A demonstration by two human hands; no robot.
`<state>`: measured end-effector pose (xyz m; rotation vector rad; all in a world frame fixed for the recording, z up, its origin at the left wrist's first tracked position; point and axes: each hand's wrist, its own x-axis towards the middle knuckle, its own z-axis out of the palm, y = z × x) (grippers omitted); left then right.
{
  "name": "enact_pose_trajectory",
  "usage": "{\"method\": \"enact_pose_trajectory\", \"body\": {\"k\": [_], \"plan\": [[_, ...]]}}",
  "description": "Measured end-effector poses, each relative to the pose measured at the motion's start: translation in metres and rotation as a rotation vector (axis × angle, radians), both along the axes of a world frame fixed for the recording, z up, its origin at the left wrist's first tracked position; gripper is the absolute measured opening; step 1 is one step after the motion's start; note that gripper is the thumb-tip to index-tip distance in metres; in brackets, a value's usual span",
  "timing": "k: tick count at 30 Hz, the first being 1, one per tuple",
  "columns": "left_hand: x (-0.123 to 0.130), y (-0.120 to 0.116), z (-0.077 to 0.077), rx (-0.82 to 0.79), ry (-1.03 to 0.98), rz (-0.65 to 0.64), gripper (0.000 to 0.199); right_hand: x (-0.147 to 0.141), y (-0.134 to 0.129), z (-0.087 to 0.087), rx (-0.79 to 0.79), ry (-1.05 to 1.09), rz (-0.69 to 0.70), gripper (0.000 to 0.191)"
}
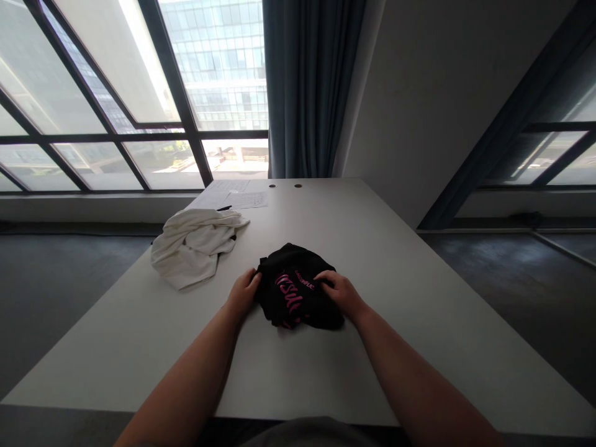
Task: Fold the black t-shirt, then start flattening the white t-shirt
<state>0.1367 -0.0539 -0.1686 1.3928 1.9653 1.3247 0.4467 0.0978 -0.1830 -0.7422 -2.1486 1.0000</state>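
A crumpled black cloth (291,282) with pink lettering lies in a bunched heap on the white table (395,273), in front of me. At its left edge, my left hand (244,290) has its fingers closed on the fabric, with some fingertips hidden by it. From the right, my right hand (342,292) holds the cloth, thumb and fingers pinching its upper right part beside the small printing. The lower edge of the heap rests on the tabletop.
A crumpled white cloth (193,248) lies on the table's left side. Behind it are papers (246,199) and a black pen (224,208). Two round holes show near the far edge, before a blue curtain (310,93) and windows.
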Motion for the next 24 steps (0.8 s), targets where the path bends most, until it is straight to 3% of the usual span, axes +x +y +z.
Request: {"method": "enact_pose_trajectory", "body": {"k": [4, 6, 10, 13, 16, 17, 21, 24], "plan": [[-0.015, 0.001, 0.001, 0.186, -0.085, 0.278, 0.039, 0.019, 0.018, 0.003, -0.02, 0.101, -0.208, 0.028], [-0.018, 0.002, 0.003, 0.272, -0.221, 0.327, 0.041, 0.025, 0.024, 0.004, -0.009, 0.144, -0.24, 0.03], [-0.014, 0.001, 0.01, 0.309, -0.536, 0.185, 0.047, 0.025, 0.023, 0.006, -0.047, 0.177, -0.243, 0.032], [-0.015, -0.005, 0.014, 0.116, -0.591, -0.047, 0.052, 0.023, 0.021, 0.003, -0.134, 0.203, -0.252, 0.033], [-0.018, -0.01, 0.012, -0.172, -0.536, -0.3, 0.063, 0.023, 0.02, -0.001, -0.245, 0.242, -0.216, 0.031], [-0.018, -0.01, 0.01, -0.205, -0.493, -0.316, 0.064, 0.023, 0.019, -0.002, -0.275, 0.247, -0.198, 0.03], [-0.008, -0.008, 0.007, 0.012, -0.15, -0.037, 0.048, 0.022, 0.006, 0.004, -0.274, 0.187, -0.091, 0.042], [0.004, -0.01, 0.014, 0.193, 0.103, -0.038, 0.047, 0.012, -0.011, 0.011, -0.144, -0.001, 0.085, 0.05]]}}
